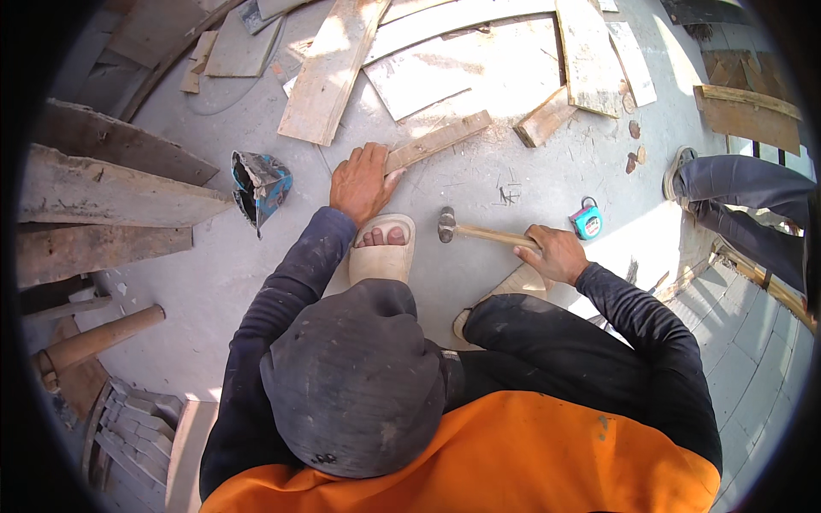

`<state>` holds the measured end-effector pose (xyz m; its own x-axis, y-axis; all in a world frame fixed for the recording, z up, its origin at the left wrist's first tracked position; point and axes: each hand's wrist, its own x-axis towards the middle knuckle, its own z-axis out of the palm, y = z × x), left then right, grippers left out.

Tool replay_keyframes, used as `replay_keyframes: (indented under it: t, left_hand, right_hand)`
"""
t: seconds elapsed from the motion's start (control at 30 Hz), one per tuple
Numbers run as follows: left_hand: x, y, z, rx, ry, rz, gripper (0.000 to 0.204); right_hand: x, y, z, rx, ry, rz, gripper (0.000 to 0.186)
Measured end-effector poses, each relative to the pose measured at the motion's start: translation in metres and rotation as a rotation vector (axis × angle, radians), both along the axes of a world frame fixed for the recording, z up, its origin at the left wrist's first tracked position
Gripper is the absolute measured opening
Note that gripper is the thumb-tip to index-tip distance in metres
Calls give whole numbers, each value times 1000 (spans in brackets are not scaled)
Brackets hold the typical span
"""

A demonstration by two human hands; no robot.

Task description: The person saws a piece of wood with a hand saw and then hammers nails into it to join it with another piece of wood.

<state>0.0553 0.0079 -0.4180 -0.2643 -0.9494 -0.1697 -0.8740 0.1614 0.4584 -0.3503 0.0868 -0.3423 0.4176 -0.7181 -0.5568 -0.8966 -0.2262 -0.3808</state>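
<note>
My right hand (556,255) is closed around the handle of a hammer (492,233), whose metal head points left, low over the concrete floor. My left hand (363,181) grips the near end of a short wooden strip (440,139) lying aslant on the floor; the fingers cover that end. Just below this hand is my sandalled foot (383,244). Loose nails (508,196) lie in a small heap beyond the hammer. To the right of them sits a turquoise tape measure (587,220).
Boards (333,73) and a wide panel (466,68) lie across the far floor, with a short wood block (545,117) beside them. An opened bag (260,190) stands left, near stacked planks (120,190). Another person's legs (744,188) are at the right.
</note>
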Motion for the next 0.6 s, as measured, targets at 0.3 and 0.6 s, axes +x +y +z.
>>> replay_keyframes:
  t: [0.3,0.6]
  left_hand:
    - [52,38,3,-31,205,175,52]
    - [67,28,4,6,383,333,41]
  right_hand:
    - [-31,28,-34,-94,-98,-165,37]
    - [-2,-57,-76,-371,-197,-264,19]
